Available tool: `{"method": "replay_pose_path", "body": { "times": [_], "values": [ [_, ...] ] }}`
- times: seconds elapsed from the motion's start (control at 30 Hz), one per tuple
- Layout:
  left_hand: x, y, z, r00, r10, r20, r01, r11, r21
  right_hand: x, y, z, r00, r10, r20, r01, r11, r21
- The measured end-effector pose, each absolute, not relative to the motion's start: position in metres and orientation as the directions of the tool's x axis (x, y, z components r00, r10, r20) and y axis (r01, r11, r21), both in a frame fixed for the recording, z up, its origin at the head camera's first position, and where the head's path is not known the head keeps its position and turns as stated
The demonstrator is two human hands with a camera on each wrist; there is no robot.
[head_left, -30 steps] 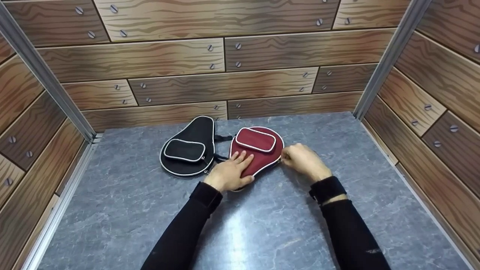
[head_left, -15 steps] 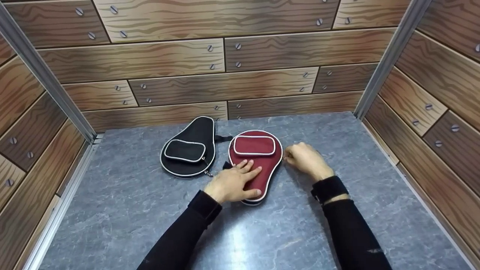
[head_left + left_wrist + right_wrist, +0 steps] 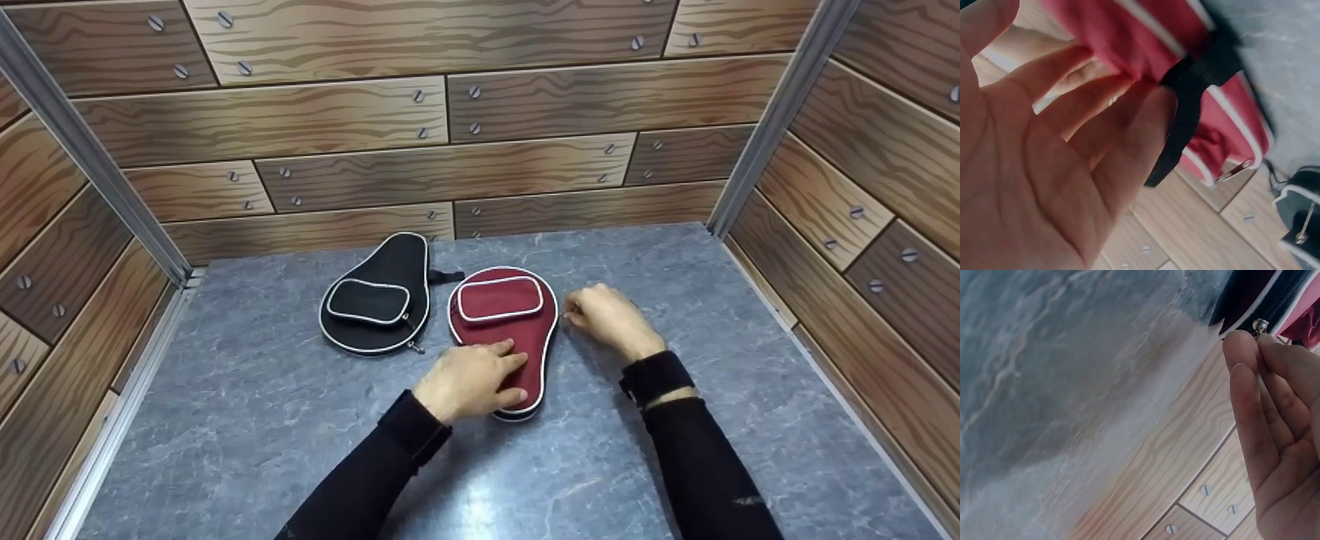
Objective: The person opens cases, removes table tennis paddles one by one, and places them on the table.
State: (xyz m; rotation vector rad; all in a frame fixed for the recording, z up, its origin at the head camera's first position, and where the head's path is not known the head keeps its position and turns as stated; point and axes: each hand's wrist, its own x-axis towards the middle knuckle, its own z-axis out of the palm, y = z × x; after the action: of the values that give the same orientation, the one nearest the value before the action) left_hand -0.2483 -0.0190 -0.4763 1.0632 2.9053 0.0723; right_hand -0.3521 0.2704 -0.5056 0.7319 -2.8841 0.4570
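A red table tennis paddle case (image 3: pixel 491 330) with white piping and a front pocket lies on the grey surface, its narrow end towards me. My left hand (image 3: pixel 469 379) rests on that narrower part with fingers spread. A black strap (image 3: pixel 1185 107) on the case's edge shows beside these fingers in the left wrist view. At the case's right edge, my right hand (image 3: pixel 611 319) pinches the zipper pull (image 3: pixel 1261 325) between thumb and index finger. The pull is hidden in the head view; the right wrist view shows it beside the black zipper (image 3: pixel 1286 295).
Left of the red case lies a black paddle case (image 3: pixel 397 274) with white piping, a pocket and zipper pulls (image 3: pixel 415 346). Its black strap (image 3: pixel 448 277) reaches towards the red case. Wood-print walls (image 3: pixel 540 161) enclose the grey surface (image 3: pixel 247 390) at the back and sides.
The red case has turned so its narrow end points nearer to me, and it has slid slightly closer. My left hand has moved with it towards me. The right hand has stayed almost still.
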Motion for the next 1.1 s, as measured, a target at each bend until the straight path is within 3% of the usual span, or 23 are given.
{"method": "replay_pose_path", "body": {
  "times": [0.3,0.4,0.53,0.77,1.1],
  "values": [
    [-0.277,-0.027,-0.463,-0.657,0.747,0.103,0.751,0.660,0.006,-0.352,0.270,-0.507,-0.876,-0.440,0.197,-0.480,0.833,-0.273],
    [-0.296,-0.034,-0.465,-0.616,0.782,0.090,0.783,0.621,-0.030,-0.352,0.271,-0.506,-0.875,-0.441,0.200,-0.482,0.831,-0.277],
    [-0.319,-0.046,-0.470,-0.583,0.811,0.041,0.812,0.583,0.011,-0.353,0.271,-0.508,-0.872,-0.445,0.205,-0.488,0.828,-0.277],
    [-0.339,-0.052,-0.479,-0.560,0.829,-0.017,0.827,0.560,0.047,-0.354,0.268,-0.508,-0.869,-0.454,0.197,-0.493,0.828,-0.267],
    [-0.333,-0.049,-0.489,-0.544,0.839,-0.014,0.839,0.544,0.022,-0.356,0.263,-0.510,-0.849,-0.488,0.202,-0.527,0.800,-0.287]
  ]
}}
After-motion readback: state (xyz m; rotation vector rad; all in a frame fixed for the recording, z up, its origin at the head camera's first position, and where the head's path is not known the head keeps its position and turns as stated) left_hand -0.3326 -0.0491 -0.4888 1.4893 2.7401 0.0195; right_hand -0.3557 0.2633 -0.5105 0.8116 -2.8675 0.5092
